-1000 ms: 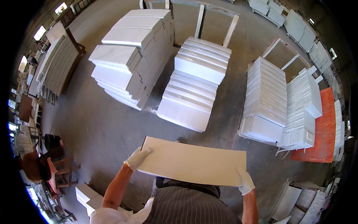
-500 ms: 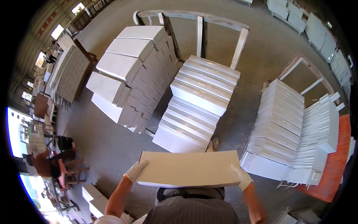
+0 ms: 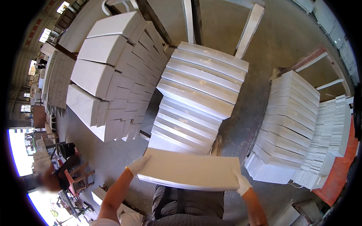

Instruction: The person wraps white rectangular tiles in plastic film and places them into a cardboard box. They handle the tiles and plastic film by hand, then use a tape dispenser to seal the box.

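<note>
A long white rectangular panel, or a thin stack of such panels, lies flat in front of my body. My left hand, in a white glove, grips its left end. At the opposite end my gloved right hand holds on, thumb on top and the other fingers mostly hidden below. Just beyond the panel stands a rack of white wrapped slabs, arranged in two leaning rows. The panel's far edge overlaps the nearest slab in my view; whether they touch I cannot tell.
A tall stack of white blocks stands left of the slabs, before a rack frame with upright posts. On the right are another loaded rack and an orange sheet. A person is at the far left, near a reddish chair.
The racks and stacks appear larger and closer as I have moved forward with the panel. It stays held at both ends and now tilts slightly, its right side lower.
</note>
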`<state>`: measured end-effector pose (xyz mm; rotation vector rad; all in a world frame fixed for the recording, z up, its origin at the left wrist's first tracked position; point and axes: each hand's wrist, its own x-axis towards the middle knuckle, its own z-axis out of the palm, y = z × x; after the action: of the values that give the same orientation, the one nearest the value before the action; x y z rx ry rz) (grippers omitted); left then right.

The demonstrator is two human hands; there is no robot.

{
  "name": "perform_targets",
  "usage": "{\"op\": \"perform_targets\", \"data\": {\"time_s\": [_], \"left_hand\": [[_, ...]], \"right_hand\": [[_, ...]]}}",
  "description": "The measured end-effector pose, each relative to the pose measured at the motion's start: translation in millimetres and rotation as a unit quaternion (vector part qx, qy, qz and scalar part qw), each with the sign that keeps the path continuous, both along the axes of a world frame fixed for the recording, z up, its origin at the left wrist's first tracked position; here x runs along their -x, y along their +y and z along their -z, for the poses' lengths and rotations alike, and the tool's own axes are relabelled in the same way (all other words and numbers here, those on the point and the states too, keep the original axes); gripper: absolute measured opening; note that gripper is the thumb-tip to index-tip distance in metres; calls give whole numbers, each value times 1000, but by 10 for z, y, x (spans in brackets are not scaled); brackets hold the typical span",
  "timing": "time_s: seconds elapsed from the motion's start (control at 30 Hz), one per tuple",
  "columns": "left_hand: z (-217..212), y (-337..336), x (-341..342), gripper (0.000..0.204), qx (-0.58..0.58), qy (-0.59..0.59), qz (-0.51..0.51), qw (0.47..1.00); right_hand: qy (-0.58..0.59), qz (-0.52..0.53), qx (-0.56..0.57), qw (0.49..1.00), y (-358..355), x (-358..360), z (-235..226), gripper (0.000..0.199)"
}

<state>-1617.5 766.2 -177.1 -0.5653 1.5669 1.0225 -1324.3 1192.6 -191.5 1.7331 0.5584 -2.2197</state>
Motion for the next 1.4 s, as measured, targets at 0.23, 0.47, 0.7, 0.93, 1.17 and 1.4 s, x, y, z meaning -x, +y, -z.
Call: {"op": "perform_targets", "data": {"time_s": [0.23, 0.47, 0.7, 0.93, 1.17, 1.4], "left_hand": [[1046, 101, 1365, 53, -70, 24, 24, 997], [1760, 493, 2579, 56, -123, 108, 207, 965], [2135, 957, 3151, 45, -24, -32, -30, 999], [2141, 818, 3011, 54, 11, 99, -84, 991], [2434, 925, 2525, 66, 149, 206, -194, 948], [2510, 1238, 2701, 57, 276, 301, -60, 911]], "right_hand": [[41, 68, -1, 997, -295, 590, 1170, 43], [23, 79, 37, 996, -85, 1563, 1784, 42], [-22, 147, 74, 986, 270, 2307, 1972, 44], [54, 151, 60, 985, 341, 2390, 1887, 58], [55, 57, -58, 995, -190, 2023, 1848, 50], [2, -5, -148, 989, -11, 2288, 2025, 55]]}}
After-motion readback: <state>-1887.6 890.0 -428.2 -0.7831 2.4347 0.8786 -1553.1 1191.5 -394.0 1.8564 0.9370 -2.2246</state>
